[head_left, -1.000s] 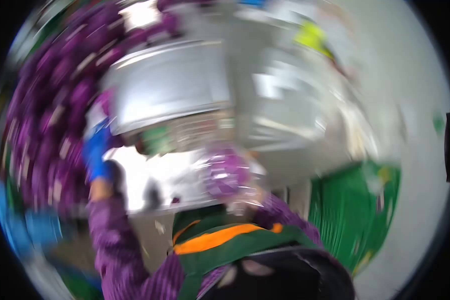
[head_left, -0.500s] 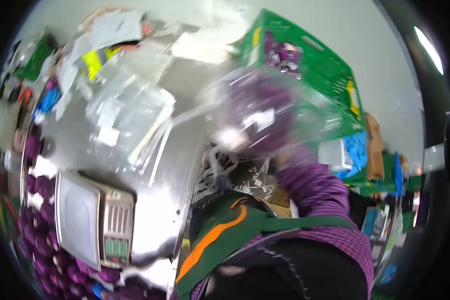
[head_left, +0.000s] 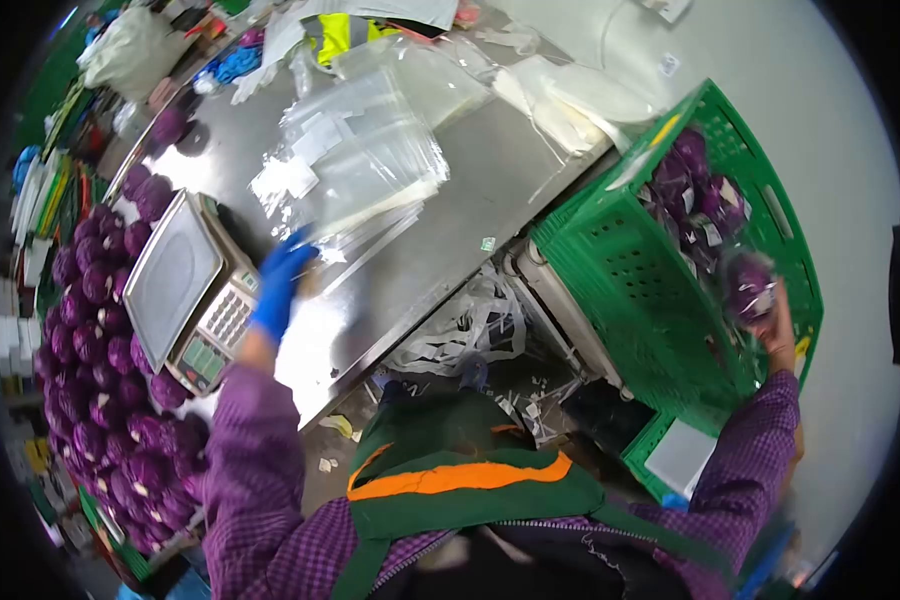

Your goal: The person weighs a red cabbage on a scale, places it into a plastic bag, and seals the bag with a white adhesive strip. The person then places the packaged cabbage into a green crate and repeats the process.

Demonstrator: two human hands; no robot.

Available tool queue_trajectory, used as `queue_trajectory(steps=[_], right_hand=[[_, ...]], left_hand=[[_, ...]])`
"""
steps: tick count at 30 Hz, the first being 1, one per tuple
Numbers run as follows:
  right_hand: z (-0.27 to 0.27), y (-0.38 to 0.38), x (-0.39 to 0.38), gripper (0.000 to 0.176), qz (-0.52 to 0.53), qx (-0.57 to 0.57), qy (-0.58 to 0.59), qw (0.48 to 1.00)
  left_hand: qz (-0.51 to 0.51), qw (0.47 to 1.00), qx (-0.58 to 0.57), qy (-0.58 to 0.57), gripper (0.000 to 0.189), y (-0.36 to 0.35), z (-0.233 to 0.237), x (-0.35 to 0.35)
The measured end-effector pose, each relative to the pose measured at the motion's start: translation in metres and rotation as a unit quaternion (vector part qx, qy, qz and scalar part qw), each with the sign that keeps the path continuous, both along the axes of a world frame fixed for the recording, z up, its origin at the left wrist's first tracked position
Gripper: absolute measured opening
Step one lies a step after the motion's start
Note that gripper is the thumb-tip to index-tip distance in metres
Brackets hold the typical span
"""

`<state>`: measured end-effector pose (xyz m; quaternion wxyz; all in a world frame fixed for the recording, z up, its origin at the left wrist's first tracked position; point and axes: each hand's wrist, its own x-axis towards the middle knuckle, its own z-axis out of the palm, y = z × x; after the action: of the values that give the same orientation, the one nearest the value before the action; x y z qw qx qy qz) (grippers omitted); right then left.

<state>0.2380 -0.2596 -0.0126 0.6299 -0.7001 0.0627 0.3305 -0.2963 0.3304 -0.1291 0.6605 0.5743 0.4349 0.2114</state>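
Observation:
My right hand [head_left: 778, 328], without a glove, is closed on a red cabbage [head_left: 747, 286] in clear plastic film with a small white label. It holds the cabbage inside the near end of a green crate [head_left: 620, 270], where several other wrapped cabbages [head_left: 698, 195] lie at the far end. In a blue glove, my left hand [head_left: 284, 283] reaches over the steel table with fingers stretched out. Its fingertips are at the near edge of a stack of clear plastic bags [head_left: 370, 150], just right of a weighing scale [head_left: 178, 280].
A large heap of unwrapped red cabbages [head_left: 95, 340] fills the left side beside the scale. A yellow hi-vis cloth [head_left: 340, 38] lies at the back of the steel table [head_left: 500, 165]. Under the table edge hang white plastic strips [head_left: 470, 330], with scraps on the floor.
The wrapped cabbage, blurred before my body earlier, has moved right into the crate with my right hand. My gloved left hand has come into view by the bags. The camera view has turned.

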Motion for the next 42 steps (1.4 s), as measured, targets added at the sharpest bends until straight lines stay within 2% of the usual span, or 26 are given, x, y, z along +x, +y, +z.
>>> queue_trajectory(steps=[2, 3, 5, 7, 9, 12, 13, 15, 16, 17, 19, 21, 23, 25, 26, 27, 28, 29, 31, 33, 35, 36, 38, 40, 41, 42], right_hand=[[-0.015, 0.021, -0.014, 0.071, 0.01, -0.038, -0.032, 0.999], [-0.015, 0.015, -0.012, 0.067, 0.041, 0.017, 0.015, 0.999], [-0.022, 0.005, -0.007, 0.063, 0.075, 0.015, -0.009, 0.997], [-0.02, 0.0, -0.016, 0.061, 0.036, -0.04, -0.033, 0.998], [-0.017, -0.012, -0.009, 0.07, 0.083, -0.079, 0.001, 0.993], [-0.036, -0.047, 0.023, 0.069, 0.102, -0.187, 0.066, 0.975], [-0.058, -0.082, 0.061, 0.061, 0.202, -0.252, -0.064, 0.944], [-0.098, -0.147, 0.132, 0.046, 0.325, -0.436, -0.35, 0.763], [-0.07, -0.113, 0.11, 0.043, 0.232, -0.426, -0.405, 0.775], [-0.039, -0.076, 0.085, 0.04, 0.134, -0.404, -0.461, 0.778], [0.017, 0.016, 0.011, 0.034, -0.004, -0.316, -0.536, 0.783], [0.057, 0.106, -0.07, 0.028, -0.084, -0.188, -0.581, 0.787], [0.056, 0.162, -0.129, 0.023, -0.051, -0.102, -0.594, 0.797], [0.045, 0.239, -0.213, 0.017, 0.117, 0.037, -0.579, 0.806], [0.035, 0.271, -0.246, 0.013, 0.222, 0.05, -0.511, 0.829], [0.011, 0.303, -0.268, 0.024, 0.311, 0.079, -0.5, 0.804], [-0.004, 0.34, -0.299, 0.045, 0.393, 0.096, -0.398, 0.823], [-0.023, 0.379, -0.323, 0.068, 0.477, 0.112, -0.389, 0.78], [-0.066, 0.442, -0.362, 0.093, 0.551, 0.079, -0.471, 0.684], [-0.124, 0.488, -0.373, 0.093, 0.57, 0.0, -0.593, 0.569], [-0.172, 0.515, -0.363, 0.075, 0.598, 0.005, -0.593, 0.539], [-0.193, 0.524, -0.355, 0.075, 0.603, 0.015, -0.596, 0.53], [-0.219, 0.536, -0.346, 0.054, 0.609, 0.026, -0.633, 0.478], [-0.171, 0.525, -0.367, 0.039, 0.618, 0.142, -0.475, 0.611], [-0.155, 0.52, -0.372, 0.039, 0.625, 0.15, -0.474, 0.602], [-0.144, 0.513, -0.373, 0.038, 0.58, 0.215, -0.367, 0.695]], left_hand=[[-0.038, 0.995, -0.081, -0.042, 0.044, -0.037, -0.009, 0.102], [-0.093, 0.992, -0.051, -0.068, 0.045, -0.044, -0.027, 0.143], [-0.093, 0.983, -0.138, -0.083, 0.042, -0.052, -0.057, 0.21], [-0.022, 0.993, -0.087, -0.079, 0.042, -0.055, -0.081, 0.244], [-0.067, 0.983, 0.171, -0.011, 0.041, -0.034, -0.102, 0.229], [-0.021, 0.958, 0.275, 0.074, 0.038, -0.003, -0.087, 0.143], [0.001, 0.933, 0.341, 0.117, 0.037, 0.006, -0.089, 0.109], [-0.009, 0.908, 0.361, 0.211, 0.042, 0.018, -0.092, 0.044], [-0.023, 0.883, 0.353, 0.307, 0.044, 0.022, -0.098, 0.023], [-0.081, 0.878, 0.303, 0.361, 0.036, 0.016, -0.069, 0.018], [0.01, 0.976, 0.109, 0.188, 0.024, 0.028, -0.109, -0.006], [-0.064, 0.919, 0.291, 0.259, 0.017, 0.037, -0.105, -0.011], [-0.017, 0.917, 0.332, 0.22, 0.021, 0.041, -0.09, -0.007], [0.014, 0.931, 0.307, 0.195, 0.019, 0.039, -0.052, -0.001], [0.006, 0.929, 0.322, 0.181, 0.017, 0.038, -0.048, 0.001], [0.01, 0.924, 0.343, 0.172, 0.015, 0.04, -0.041, 0.0], [0.017, 0.903, 0.392, 0.173, 0.016, 0.04, -0.046, -0.003], [0.023, 0.953, 0.282, 0.108, 0.019, 0.029, -0.026, -0.001], [0.013, 0.923, 0.359, 0.136, 0.02, 0.013, -0.003, 0.005], [-0.001, 0.904, 0.422, 0.069, 0.017, 0.012, -0.012, 0.008], [-0.052, 0.882, 0.461, 0.076, 0.027, 0.02, -0.021, 0.001], [-0.055, 0.87, 0.482, 0.085, 0.029, 0.021, -0.026, -0.005], [-0.045, 0.857, 0.503, 0.1, 0.032, 0.031, -0.027, -0.028], [-0.086, 0.828, 0.53, 0.159, 0.025, 0.039, -0.027, -0.054], [-0.075, 0.829, 0.529, 0.167, 0.025, 0.044, -0.024, -0.068], [-0.105, 0.834, 0.504, 0.2, 0.02, 0.049, -0.021, -0.081]])
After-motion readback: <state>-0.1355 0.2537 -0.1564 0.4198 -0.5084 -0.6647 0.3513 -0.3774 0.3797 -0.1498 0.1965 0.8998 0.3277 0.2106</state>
